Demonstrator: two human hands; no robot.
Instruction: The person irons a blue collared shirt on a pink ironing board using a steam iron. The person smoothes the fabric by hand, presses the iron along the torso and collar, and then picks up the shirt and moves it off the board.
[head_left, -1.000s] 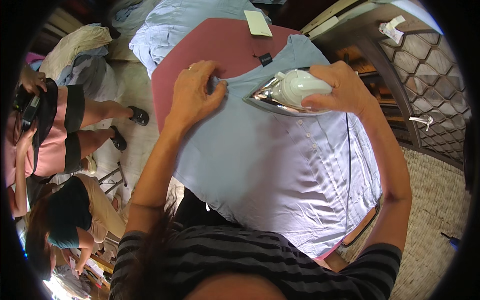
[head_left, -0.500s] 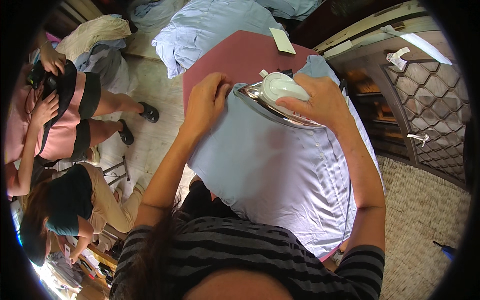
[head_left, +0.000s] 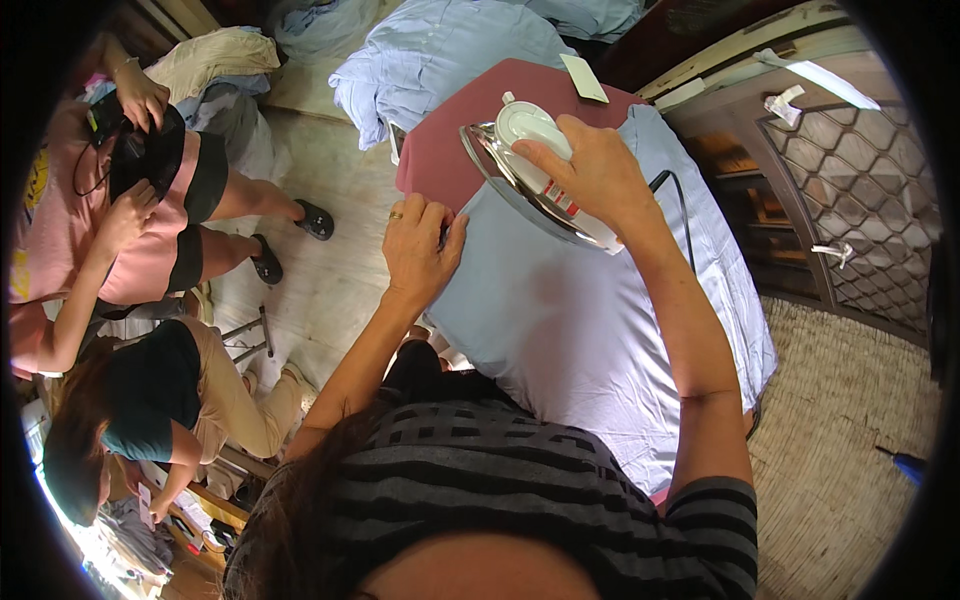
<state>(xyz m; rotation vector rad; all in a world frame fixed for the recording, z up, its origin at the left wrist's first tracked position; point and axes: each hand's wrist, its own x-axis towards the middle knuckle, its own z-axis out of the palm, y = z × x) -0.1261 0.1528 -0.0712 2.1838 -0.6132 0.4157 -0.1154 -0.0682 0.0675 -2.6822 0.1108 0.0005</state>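
A light blue shirt [head_left: 520, 310] lies spread over a dark red ironing board [head_left: 480, 105]. My right hand [head_left: 597, 170] is closed round the handle of a white and silver steam iron [head_left: 532, 127]. The iron's pointed end faces far left, over bare red board past the shirt's edge, and its body is tilted. Whether its plate touches the cloth cannot be told. At the shirt's left edge my left hand [head_left: 422, 248] is closed, fingers curled and thumb against the fabric. A dark cord [head_left: 682, 200] runs behind my right forearm.
A pale card [head_left: 584, 78] lies at the board's far end, beside a heap of light blue clothes [head_left: 440, 60]. On the right stands a lattice metal door [head_left: 850, 180]. Two people [head_left: 120, 210] are on the left, one standing, one bent over; a folding stand's legs [head_left: 250, 335] are near them.
The iron has moved left across the shirt and tilted, its tip passing beyond the cloth's edge. My left hand has come nearer along the left edge, its fingers curling more.
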